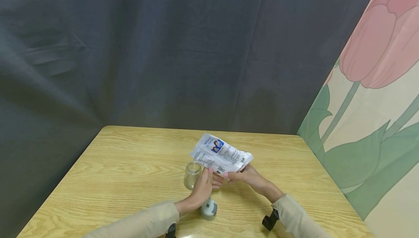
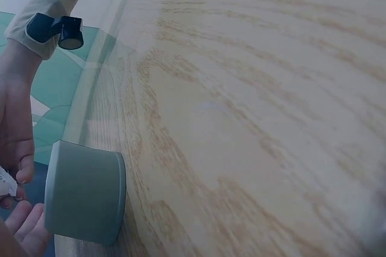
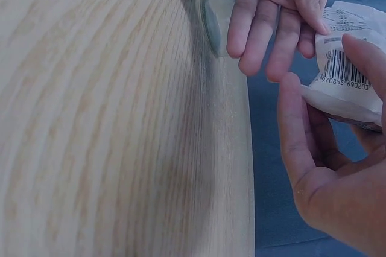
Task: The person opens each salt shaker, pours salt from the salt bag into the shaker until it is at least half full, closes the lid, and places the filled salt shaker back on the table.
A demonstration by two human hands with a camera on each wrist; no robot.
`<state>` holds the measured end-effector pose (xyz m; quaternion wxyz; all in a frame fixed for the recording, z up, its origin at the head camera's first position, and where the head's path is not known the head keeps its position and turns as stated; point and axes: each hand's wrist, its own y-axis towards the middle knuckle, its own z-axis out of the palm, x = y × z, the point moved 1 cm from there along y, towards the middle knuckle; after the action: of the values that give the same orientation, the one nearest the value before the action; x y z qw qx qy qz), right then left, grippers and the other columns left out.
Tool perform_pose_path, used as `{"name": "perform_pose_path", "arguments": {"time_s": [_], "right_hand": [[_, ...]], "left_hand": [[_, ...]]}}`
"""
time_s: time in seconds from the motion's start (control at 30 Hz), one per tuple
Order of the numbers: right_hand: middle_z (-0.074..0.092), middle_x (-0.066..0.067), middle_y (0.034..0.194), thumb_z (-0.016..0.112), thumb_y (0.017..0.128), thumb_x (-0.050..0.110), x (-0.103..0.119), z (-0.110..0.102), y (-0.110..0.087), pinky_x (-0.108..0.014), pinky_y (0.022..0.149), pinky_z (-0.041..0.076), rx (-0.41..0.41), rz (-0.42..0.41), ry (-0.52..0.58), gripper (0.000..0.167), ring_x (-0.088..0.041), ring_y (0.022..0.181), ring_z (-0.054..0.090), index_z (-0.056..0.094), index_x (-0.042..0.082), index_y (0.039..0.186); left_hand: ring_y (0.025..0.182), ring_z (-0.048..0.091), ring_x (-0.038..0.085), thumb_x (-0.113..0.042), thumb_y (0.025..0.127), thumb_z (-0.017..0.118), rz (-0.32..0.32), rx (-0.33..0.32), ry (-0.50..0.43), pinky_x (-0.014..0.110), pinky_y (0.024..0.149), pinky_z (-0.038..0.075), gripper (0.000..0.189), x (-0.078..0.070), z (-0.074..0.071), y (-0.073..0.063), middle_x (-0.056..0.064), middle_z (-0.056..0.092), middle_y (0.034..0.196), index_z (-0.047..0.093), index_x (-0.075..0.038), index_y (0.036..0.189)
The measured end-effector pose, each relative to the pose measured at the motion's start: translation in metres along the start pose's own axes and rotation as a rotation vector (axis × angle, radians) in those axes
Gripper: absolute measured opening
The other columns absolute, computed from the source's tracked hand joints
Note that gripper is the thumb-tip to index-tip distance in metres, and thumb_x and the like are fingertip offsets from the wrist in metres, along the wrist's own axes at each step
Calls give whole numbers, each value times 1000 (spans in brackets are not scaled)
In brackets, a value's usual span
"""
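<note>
A white printed pouch (image 1: 226,154) with a small blue picture is held tilted above the table by both hands. My right hand (image 1: 252,180) grips its lower right end, thumb over the barcode side and fingers underneath. My left hand (image 1: 203,187) pinches the lower edge near its thumb, while its other fingers extend below the pouch (image 3: 353,58). Just left of that hand stands a clear glass jar (image 1: 191,176) with no lid on it. Nearer me, by the left wrist, sits a pale grey-green lid-like piece (image 1: 208,210), large in the left wrist view (image 2: 84,193). The pouch's opening is not visible.
The light wood table (image 1: 131,165) carries all these things. Behind it hangs a dark curtain (image 1: 183,56), and a tulip-printed cloth (image 1: 366,158) runs along the right side. Black camera straps (image 1: 270,220) sit on the wrists.
</note>
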<state>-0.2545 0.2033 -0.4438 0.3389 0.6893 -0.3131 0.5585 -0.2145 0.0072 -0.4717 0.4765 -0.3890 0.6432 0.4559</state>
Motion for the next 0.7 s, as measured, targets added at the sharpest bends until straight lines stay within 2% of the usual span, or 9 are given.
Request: {"name": "perform_pose_path", "arguments": {"time_s": [0.13, 0.4, 0.7], "right_hand": [[65, -17, 120, 68, 92, 1, 0, 0, 0, -56, 77, 58, 3, -6, -1, 53, -31, 97, 66, 47, 7, 140], [66, -18, 118, 67, 92, 0, 0, -1, 1, -51, 73, 60, 10, -26, -5, 50, -44, 94, 64, 49, 6, 138], [65, -16, 120, 66, 93, -1, 0, -2, 3, -56, 75, 58, 17, -51, 4, 49, -27, 97, 66, 49, 10, 137]], "left_hand": [[92, 67, 40, -17, 112, 17, 10, 3, 1, 38, 82, 60, 36, 0, 0, 0, 21, 64, 100, 43, 5, 121], [92, 67, 39, -20, 112, 18, 12, 1, -33, 42, 83, 59, 36, 0, 0, -1, 22, 64, 101, 41, 4, 126], [91, 67, 39, -18, 112, 18, 1, -2, -28, 41, 81, 60, 34, -1, 0, 0, 19, 64, 99, 40, 2, 128]]}}
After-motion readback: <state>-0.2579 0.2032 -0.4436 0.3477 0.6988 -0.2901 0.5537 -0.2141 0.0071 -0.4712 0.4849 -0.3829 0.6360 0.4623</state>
